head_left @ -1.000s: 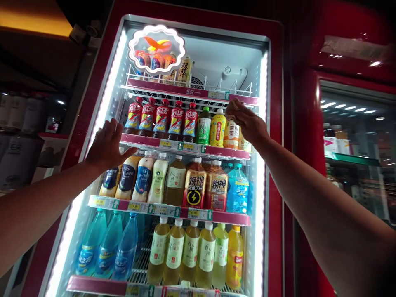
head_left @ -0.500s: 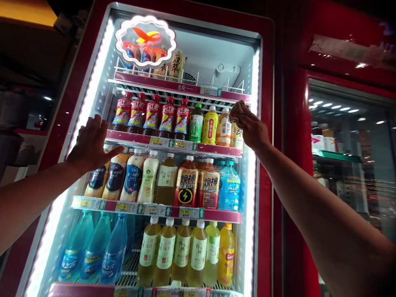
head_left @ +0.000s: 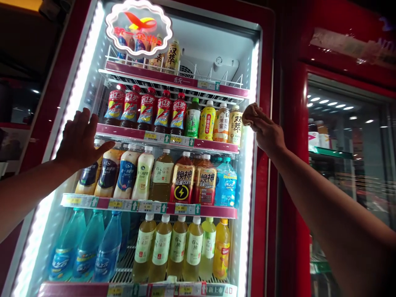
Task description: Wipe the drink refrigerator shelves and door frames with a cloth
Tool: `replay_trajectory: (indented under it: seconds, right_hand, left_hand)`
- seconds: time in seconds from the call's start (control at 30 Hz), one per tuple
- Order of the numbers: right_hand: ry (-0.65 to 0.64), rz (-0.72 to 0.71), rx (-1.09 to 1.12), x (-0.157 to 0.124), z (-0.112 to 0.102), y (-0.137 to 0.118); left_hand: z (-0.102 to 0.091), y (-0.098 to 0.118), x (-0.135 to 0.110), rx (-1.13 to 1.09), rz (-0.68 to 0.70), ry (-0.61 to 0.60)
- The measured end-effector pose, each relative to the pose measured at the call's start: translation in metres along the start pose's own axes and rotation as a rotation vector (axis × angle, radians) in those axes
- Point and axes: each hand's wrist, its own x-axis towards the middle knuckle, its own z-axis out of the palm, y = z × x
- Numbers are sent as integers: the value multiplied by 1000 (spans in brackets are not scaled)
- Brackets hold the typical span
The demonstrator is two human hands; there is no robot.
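Note:
A tall red drinks fridge (head_left: 261,185) with a glass door fills the middle of the view. My right hand (head_left: 267,132) grips a crumpled, brownish cloth (head_left: 252,114) at the right side of the glass, near the lit inner edge. Beside the cloth, behind the glass, stands a bottle with a yellow label (head_left: 236,126). My left hand (head_left: 82,138) is raised with fingers spread at the left side of the door, its palm towards the glass. Whether that palm touches the glass I cannot tell.
Shelves inside hold red-capped tea bottles (head_left: 147,108), energy drink bottles (head_left: 182,179) and blue bottles (head_left: 78,247). A glowing oval sign (head_left: 139,29) is at the upper left of the door. To the right stands a second red fridge (head_left: 297,185).
My right hand has moved the cloth right, from in front of the end bottle to the door's lit right edge. The view has shifted slightly; my left hand stays spread.

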Motion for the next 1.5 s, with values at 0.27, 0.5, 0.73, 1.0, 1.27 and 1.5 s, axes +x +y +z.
replay_trajectory:
  seconds: [0.27, 0.5, 0.73, 1.0, 1.27, 1.5]
  right_hand:
    - [-38, -67, 32, -16, -2, 0]
    - [-22, -26, 16, -29, -1, -8]
    - [48, 38, -4, -38, 1, -12]
    - [-24, 17, -21, -35, -2, -11]
    - [-63, -28, 54, -18, 8, -35]
    - [-26, -41, 60, -14, 17, -40]
  left_hand:
    - [-5, 11, -3, -18, -23, -16]
    - [-11, 22, -3, -11, -51, -38]
    - [-11, 23, -2, -27, -73, -14]
    - [-11, 21, -5, -31, -80, -30]
    - [-7, 9, -6, -16, -37, -44]
    - [-4, 6, -7, -27, -2, 3]
